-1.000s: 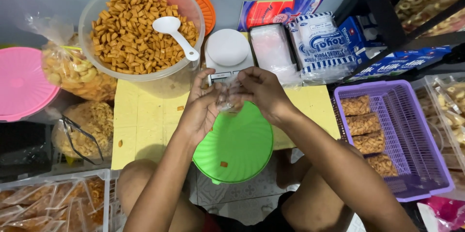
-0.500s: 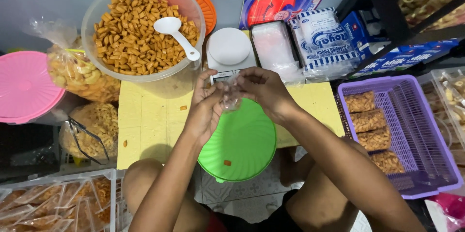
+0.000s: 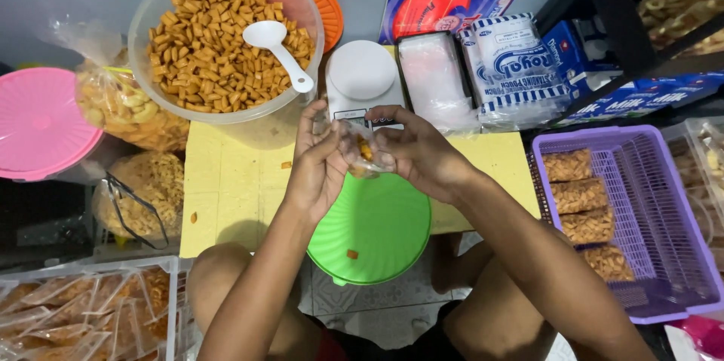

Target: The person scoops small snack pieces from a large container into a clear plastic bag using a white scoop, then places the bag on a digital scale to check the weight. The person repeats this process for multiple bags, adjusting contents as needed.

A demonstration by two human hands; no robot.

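While held above green lid [image 3: 373,229], small clear pouch [image 3: 363,151] pinched by left hand [image 3: 317,168] and right hand [image 3: 422,153] fingers; long axis roughly 12-to-6, mouth direction unclear.

A clear bowl [image 3: 143,25] of fried snack pieces holds a white scoop [image 3: 280,52], beside a white kitchen scale [image 3: 363,73], a pink lid [image 3: 38,123] and a purple basket [image 3: 664,255] of packed snacks.

Lighting was pretty even and bright from overhead, soft shadows under the forearms, slight glare on the green lid [image 3: 373,229], corners darker and a bit stretched.
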